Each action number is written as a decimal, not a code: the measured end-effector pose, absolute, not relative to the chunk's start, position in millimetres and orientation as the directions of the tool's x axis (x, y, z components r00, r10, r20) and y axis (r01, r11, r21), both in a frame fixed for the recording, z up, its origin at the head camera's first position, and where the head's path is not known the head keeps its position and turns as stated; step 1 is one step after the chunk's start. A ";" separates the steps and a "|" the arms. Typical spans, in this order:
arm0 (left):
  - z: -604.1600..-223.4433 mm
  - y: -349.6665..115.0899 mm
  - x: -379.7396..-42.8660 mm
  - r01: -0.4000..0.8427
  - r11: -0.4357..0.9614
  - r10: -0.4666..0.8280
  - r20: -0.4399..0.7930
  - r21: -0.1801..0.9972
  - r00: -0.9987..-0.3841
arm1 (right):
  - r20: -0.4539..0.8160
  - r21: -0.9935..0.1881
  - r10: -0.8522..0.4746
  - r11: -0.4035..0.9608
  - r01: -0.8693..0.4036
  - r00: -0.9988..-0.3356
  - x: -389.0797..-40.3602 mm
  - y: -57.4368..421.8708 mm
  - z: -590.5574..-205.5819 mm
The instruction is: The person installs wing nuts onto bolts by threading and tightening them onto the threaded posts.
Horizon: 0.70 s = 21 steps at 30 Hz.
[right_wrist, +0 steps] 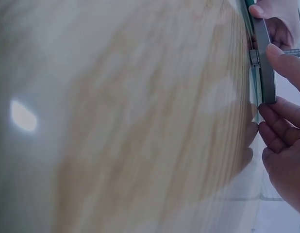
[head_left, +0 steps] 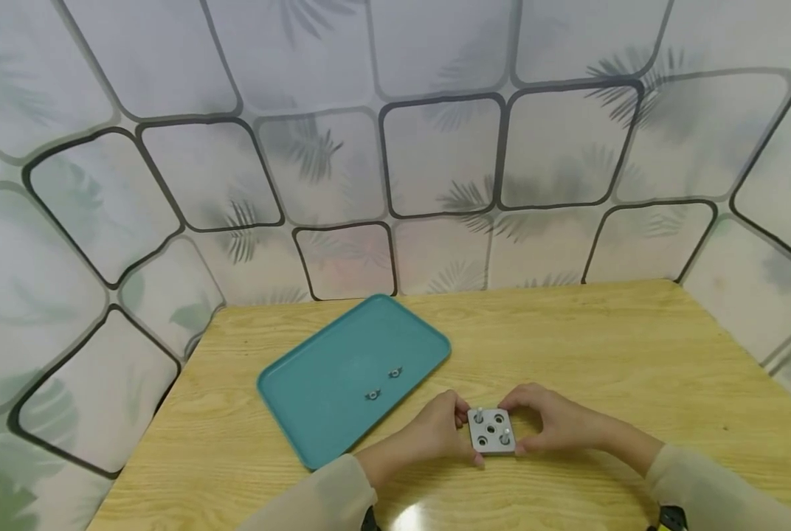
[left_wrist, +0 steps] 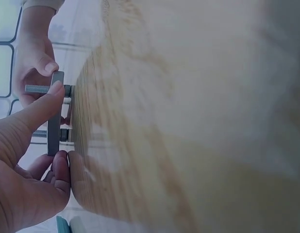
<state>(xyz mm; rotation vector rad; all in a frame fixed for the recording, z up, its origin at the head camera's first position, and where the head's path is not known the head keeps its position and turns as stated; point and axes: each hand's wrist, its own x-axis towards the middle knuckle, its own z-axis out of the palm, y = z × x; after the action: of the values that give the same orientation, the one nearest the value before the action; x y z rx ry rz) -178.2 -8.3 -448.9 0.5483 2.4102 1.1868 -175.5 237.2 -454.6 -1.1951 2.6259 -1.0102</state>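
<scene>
A square silver metal plate (head_left: 491,444) with several holes is held just above the table in the head view. Two bolts stand upright through it, one bolt (head_left: 479,415) at the far left corner and another bolt (head_left: 505,436) at the near right. My left hand (head_left: 437,430) grips the plate's left edge between thumb and fingers. Opposite, my right hand (head_left: 558,422) pinches the right edge. In the left wrist view the threaded shank (left_wrist: 36,89) of one bolt shows above the plate, its head (left_wrist: 67,91) beneath, close to the tabletop.
To the left lies a teal tray (head_left: 329,369), set at an angle. Two small wing nuts (head_left: 372,395) sit apart on it, near its right side. The wooden table (head_left: 588,346) meets patterned curtain-like walls (head_left: 442,155) at its back and sides.
</scene>
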 end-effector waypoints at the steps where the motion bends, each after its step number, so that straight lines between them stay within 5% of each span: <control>1: -448.7 -8.7 -178.0 0.165 0.565 0.503 -0.180 0.808 -0.845 | 0.181 -0.602 -0.698 0.479 -0.639 -0.693 -175.4 237.0 -455.0; 21: -447.0 -23.0 -176.7 0.167 0.577 0.512 -0.195 0.800 -0.836 | 0.171 -0.603 -0.715 0.468 -0.646 -0.678 -176.2 222.2 -451.4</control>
<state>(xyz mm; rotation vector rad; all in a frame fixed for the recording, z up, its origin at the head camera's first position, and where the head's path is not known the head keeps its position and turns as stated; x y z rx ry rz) -176.7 -23.0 -447.0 0.5476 2.4032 1.1572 -176.2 222.2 -451.4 -1.2089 2.6002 -0.9976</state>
